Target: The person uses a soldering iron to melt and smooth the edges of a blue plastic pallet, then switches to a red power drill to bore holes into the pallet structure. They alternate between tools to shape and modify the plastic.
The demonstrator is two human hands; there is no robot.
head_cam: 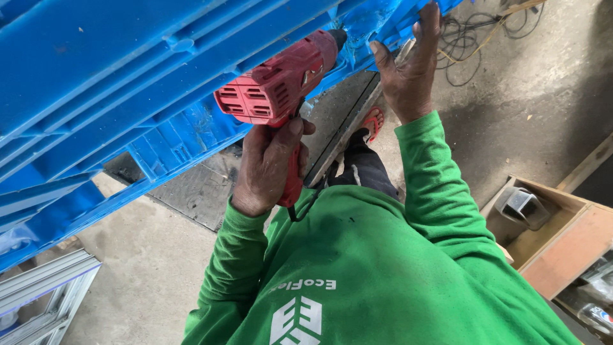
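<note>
- The left hand (268, 163) is closed tight round the grip of a red drill (274, 89), thumb wrapped over the front. The drill points up and away from the body.
- The right hand (408, 70) is spread wide, palm flat on the edge of a blue pallet (96, 83), just beside the drill's nose.
- The nose meets the pallet's ribbed plastic just left of the right hand. The bit itself is hidden.
- Judging progress: the drill is set on its spot and the pallet is braced, so work at this point looks under way. No finished hole or fastener can be made out, so I cannot tell how much is left.
- A black cord (297, 211) hangs below the left hand.
- Beneath the hands, a foot in a red sandal (372, 121) stands by a dark floor plate (204, 188).
- Beyond the right hand, loose cables (472, 38) lie on the concrete.
- Well to the right sits a wooden box (562, 243); far left, a metal frame (45, 287).
</note>
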